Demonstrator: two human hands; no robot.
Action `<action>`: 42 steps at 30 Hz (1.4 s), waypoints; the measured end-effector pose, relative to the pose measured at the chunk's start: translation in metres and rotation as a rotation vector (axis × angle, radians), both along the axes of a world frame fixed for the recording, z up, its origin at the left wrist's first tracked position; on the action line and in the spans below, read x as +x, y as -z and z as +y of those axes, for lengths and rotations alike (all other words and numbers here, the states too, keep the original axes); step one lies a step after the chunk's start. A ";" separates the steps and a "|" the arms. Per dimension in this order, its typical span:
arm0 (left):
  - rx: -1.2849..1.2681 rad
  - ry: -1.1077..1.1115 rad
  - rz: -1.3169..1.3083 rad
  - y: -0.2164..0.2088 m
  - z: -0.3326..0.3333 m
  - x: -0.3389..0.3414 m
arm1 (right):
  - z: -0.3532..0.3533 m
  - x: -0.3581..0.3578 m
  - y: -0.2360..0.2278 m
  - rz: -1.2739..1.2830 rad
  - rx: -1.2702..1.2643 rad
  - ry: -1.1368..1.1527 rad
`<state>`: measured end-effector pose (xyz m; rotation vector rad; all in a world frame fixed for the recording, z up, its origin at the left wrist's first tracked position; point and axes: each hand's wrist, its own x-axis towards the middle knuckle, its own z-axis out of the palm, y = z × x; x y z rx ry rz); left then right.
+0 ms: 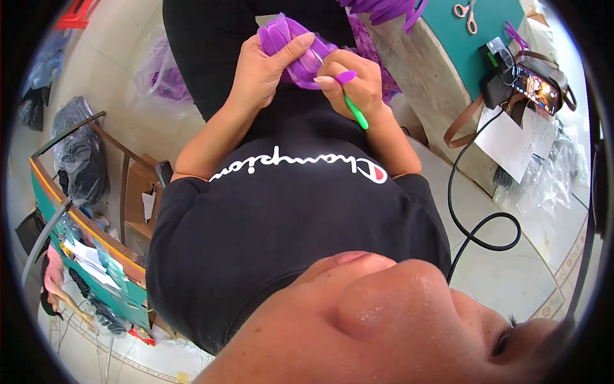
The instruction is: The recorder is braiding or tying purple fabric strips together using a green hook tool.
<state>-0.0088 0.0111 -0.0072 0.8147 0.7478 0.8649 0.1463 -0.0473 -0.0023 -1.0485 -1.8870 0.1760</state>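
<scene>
Left hand (pixel 259 72) at twelve o'clock pinches a glossy purple rubbery bundle (pixel 276 37), seemingly steadying it; right hand (pixel 359 84) grips a slim green-handled metal-tipped tool (pixel 355 111).

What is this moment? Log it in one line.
left hand: grips purple piece | right hand: holds green-handled tool, thin tip at purple piece | nearby: pink-handled scissors on green tabletop

Purple strips (pixel 278 35) and a green-handled tool (pixel 355 112) leave little room between the left hand (pixel 259 73) and right hand (pixel 358 83). Open space separates the right hand from the table (pixel 425 83); scissors (pixel 471 17), a phone (pixel 537 91) and a hanging cable (pixel 451 192) obstruct that side.
</scene>
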 end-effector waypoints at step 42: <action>-0.381 -0.239 -0.150 0.069 0.046 -0.007 | -0.067 0.172 -0.049 1.605 0.109 -0.518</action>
